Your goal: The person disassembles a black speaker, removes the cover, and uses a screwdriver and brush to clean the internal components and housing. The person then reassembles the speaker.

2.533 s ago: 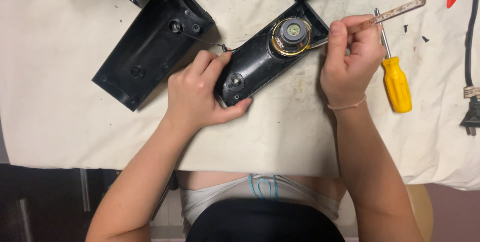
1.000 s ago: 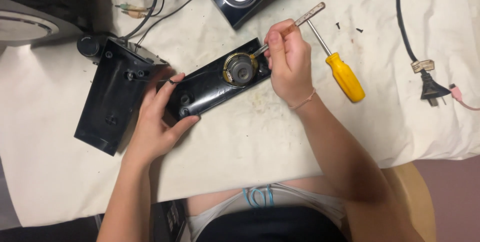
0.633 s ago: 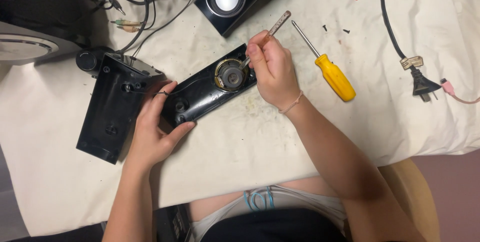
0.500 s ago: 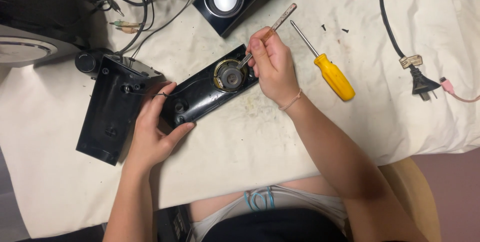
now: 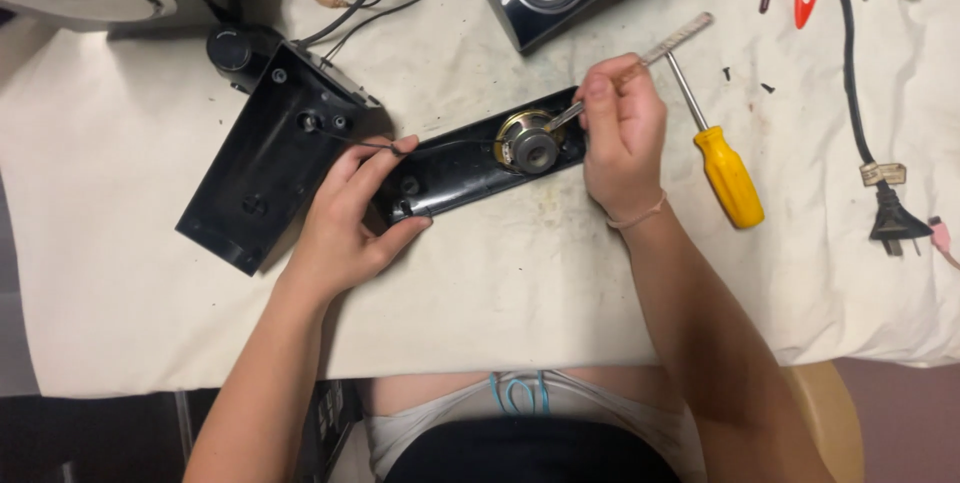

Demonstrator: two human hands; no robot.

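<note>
Screwdriver at the speaker cone

Panel [image 5: 470, 165], long and black, lies on the cloth-covered table [image 5: 520, 283] near its middle, with the round driver [image 5: 528, 143] seated at its right end. The left hand [image 5: 350, 218] pins the panel's left end, fingers spread and pressing down, closed on nothing. The right hand [image 5: 622, 133] is pinched shut round a clear-handled screwdriver [image 5: 640, 61], tip angled down to the driver's rim, wrist bent above the table. To do this well, I judge: keep the panel pinned flat, hold the tip square on the screw, and turn without slipping onto the cone. A yellow screwdriver [image 5: 722, 163] lies just beside the right hand.
</note>
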